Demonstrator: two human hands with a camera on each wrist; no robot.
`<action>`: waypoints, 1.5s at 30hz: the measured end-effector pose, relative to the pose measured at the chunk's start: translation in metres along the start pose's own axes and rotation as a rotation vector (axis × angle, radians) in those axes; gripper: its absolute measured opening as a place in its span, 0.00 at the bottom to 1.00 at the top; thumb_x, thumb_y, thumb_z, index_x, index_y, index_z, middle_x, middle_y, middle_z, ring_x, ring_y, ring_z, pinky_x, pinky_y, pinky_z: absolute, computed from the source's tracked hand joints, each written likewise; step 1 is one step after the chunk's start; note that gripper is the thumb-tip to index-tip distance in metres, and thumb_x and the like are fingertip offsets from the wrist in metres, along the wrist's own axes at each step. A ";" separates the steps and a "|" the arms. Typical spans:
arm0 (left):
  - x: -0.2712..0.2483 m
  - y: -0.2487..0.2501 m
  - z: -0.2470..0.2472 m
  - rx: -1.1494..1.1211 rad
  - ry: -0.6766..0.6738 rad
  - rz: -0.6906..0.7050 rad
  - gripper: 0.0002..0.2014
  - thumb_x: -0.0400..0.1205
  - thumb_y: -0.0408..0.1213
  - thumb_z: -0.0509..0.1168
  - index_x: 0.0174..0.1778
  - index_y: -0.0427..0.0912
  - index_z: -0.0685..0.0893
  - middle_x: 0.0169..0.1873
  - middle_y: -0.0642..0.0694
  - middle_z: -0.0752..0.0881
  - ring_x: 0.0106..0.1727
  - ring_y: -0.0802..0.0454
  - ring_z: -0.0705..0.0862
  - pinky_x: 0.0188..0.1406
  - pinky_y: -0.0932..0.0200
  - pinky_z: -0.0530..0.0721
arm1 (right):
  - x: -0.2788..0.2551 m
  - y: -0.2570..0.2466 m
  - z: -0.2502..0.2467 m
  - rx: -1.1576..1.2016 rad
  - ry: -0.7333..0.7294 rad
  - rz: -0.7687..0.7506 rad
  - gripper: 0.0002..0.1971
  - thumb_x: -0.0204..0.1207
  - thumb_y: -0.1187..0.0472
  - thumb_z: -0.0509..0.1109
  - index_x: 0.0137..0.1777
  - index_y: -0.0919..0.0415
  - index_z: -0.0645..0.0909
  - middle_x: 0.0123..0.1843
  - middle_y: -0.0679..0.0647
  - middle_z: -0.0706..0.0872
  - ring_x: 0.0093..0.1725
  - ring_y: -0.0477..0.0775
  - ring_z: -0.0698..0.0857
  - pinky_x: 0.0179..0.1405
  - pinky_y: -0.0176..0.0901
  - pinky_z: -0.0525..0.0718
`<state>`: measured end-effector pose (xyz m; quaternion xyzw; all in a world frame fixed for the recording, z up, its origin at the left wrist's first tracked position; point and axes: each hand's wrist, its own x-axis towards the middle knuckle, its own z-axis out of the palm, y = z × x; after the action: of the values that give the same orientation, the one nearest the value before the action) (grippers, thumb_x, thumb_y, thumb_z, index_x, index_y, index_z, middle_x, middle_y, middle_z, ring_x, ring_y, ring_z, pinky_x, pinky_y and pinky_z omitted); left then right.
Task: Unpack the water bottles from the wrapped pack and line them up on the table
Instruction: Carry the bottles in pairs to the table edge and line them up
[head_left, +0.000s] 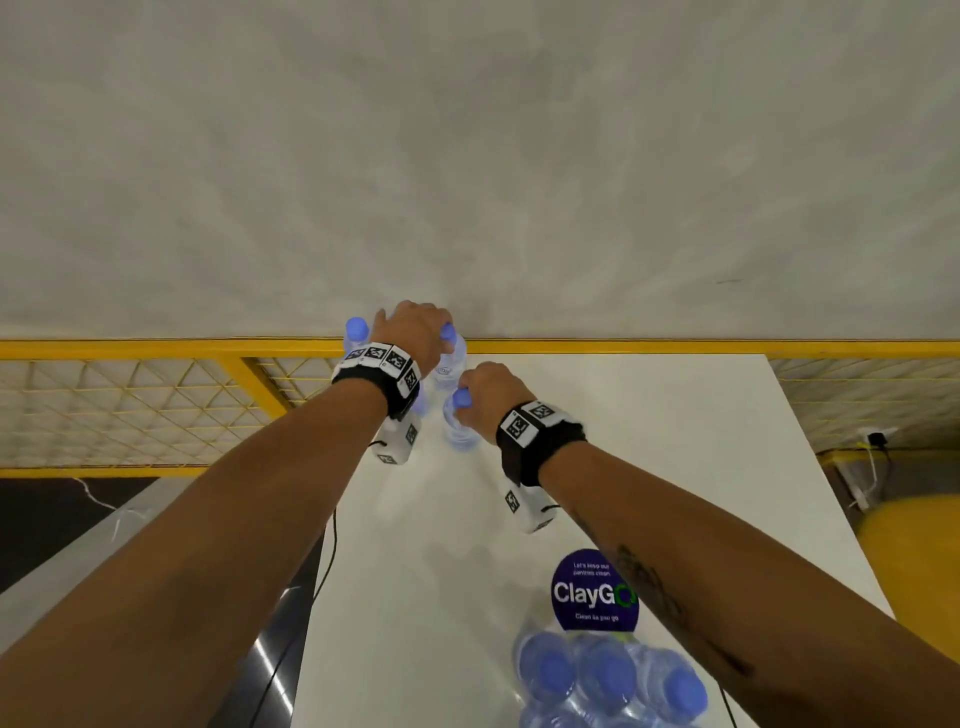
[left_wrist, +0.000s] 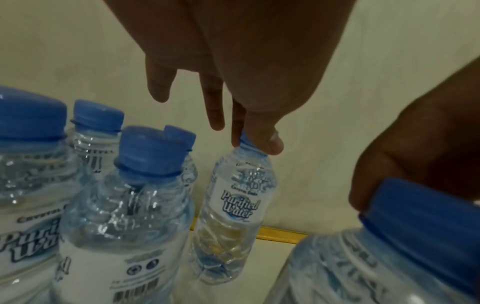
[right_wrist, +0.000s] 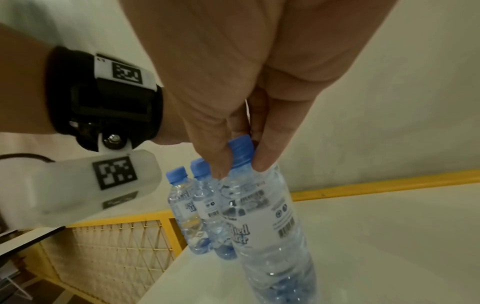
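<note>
both hands are at the far end of the tabletop (head_left: 649, 415), each clamped on a bottle by its blue cap. the left hand (head_left: 415, 332) pinches the cap of the far bottle (left_wrist: 233, 205) between thumb and fingertips, its other fingers hanging straight. the right hand (head_left: 488, 392) has thumb and fingers curled round the cap of the near bottle (right_wrist: 262, 222). the wrapped pack (head_left: 608, 680) sits at the near end, well apart from both hands and on the right-hand side, and capped bottles show inside it, so much of the job is left.

the standing bottles (right_wrist: 197, 209) cluster left of the far bottle, close to the tabletop's left and far edges. taking that cluster as the mark, the far bottle belongs just beside it and the near bottle on the pack side of that.

to place them well, bring each bottle straight down until the base sits flat before letting go; the wrist views leave it unclear whether either base is down yet. a cap pinch lets a full bottle swing, so keep it upright and release by simply opening the fingers, without a sideways flick. these bottles look thin-walled and tall, and would likely topple in a chain if nudged. leave a small gap, and keep the line off the edge.
</note>
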<state>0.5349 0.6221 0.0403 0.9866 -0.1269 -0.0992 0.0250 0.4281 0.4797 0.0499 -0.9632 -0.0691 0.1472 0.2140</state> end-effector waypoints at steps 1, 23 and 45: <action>0.004 -0.003 0.003 0.001 0.003 -0.002 0.13 0.85 0.48 0.65 0.65 0.54 0.80 0.63 0.50 0.82 0.70 0.41 0.75 0.75 0.29 0.69 | 0.008 0.001 0.002 0.004 0.003 -0.001 0.13 0.75 0.55 0.73 0.56 0.62 0.84 0.55 0.61 0.83 0.52 0.64 0.85 0.48 0.46 0.82; 0.030 -0.022 0.014 0.075 -0.056 0.094 0.02 0.85 0.43 0.59 0.47 0.56 0.75 0.58 0.48 0.86 0.60 0.43 0.83 0.66 0.47 0.83 | 0.069 -0.024 0.002 -0.133 0.013 -0.123 0.07 0.76 0.63 0.72 0.52 0.66 0.84 0.54 0.64 0.87 0.54 0.64 0.85 0.43 0.42 0.73; -0.150 0.031 0.014 -0.345 0.154 0.166 0.15 0.84 0.47 0.68 0.66 0.50 0.86 0.62 0.47 0.87 0.65 0.41 0.82 0.65 0.42 0.81 | -0.106 -0.017 -0.029 0.029 0.005 -0.125 0.23 0.74 0.54 0.77 0.67 0.59 0.80 0.62 0.61 0.84 0.63 0.60 0.82 0.60 0.44 0.77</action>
<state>0.3822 0.6302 0.0572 0.9586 -0.1863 -0.0415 0.2114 0.3353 0.4630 0.1091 -0.9542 -0.1265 0.1321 0.2367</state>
